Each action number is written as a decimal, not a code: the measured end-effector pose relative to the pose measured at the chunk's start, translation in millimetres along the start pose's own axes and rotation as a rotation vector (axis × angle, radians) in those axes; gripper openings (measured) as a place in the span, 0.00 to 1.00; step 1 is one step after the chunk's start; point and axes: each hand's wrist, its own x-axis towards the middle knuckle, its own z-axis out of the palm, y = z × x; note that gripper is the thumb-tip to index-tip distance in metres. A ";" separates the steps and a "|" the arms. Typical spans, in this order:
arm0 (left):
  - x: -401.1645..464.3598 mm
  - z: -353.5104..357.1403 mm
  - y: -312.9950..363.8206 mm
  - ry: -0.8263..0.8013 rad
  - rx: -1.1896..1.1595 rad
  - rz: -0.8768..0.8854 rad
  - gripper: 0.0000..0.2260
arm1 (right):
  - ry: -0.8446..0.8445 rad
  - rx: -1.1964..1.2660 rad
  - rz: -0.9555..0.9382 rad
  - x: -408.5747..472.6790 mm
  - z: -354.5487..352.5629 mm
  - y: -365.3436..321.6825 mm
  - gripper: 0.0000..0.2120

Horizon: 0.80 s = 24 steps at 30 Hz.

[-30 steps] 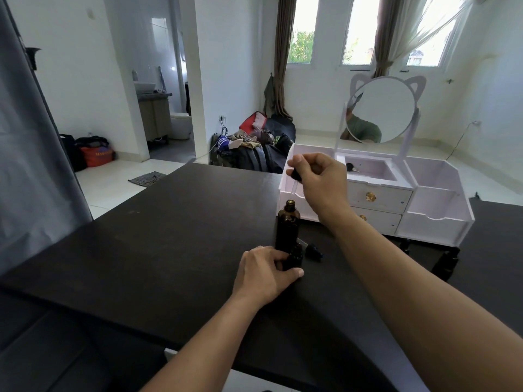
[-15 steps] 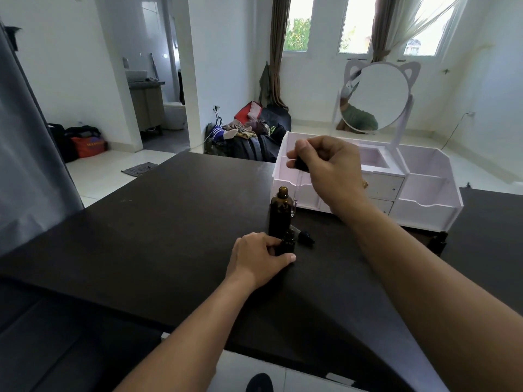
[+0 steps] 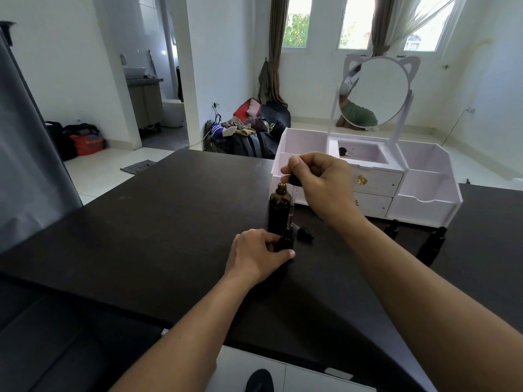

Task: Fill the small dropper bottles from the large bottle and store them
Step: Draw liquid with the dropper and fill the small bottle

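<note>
Right now the right hand [image 3: 322, 184] pinches the black bulb of a dropper [image 3: 293, 193], its glass tube pointing down with the tip at the mouth of the small dropper bottle [image 3: 286, 239]. Left hand [image 3: 259, 257] curls round that small bottle, holding it upright on the dark table [image 3: 158, 227]. Just behind it, touching or nearly so, stands the large bottle [image 3: 278, 207], amber, cap off. A loose black dropper cap [image 3: 305, 233] lies on the table just right of them. Further right, two more small dark bottles [image 3: 431, 244] stand before the white organiser [image 3: 424, 199], which carries a round cat-eared mirror [image 3: 375, 91].
</note>
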 end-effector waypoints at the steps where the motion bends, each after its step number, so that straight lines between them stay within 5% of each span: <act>1: -0.1 0.0 0.1 0.002 0.004 0.003 0.17 | -0.001 -0.002 -0.004 -1.0 0.7 1.0 0.07; 24: 0.3 -0.1 -2.5 0.015 -0.035 0.012 0.17 | -0.066 0.036 0.002 -7.6 2.4 1.8 0.06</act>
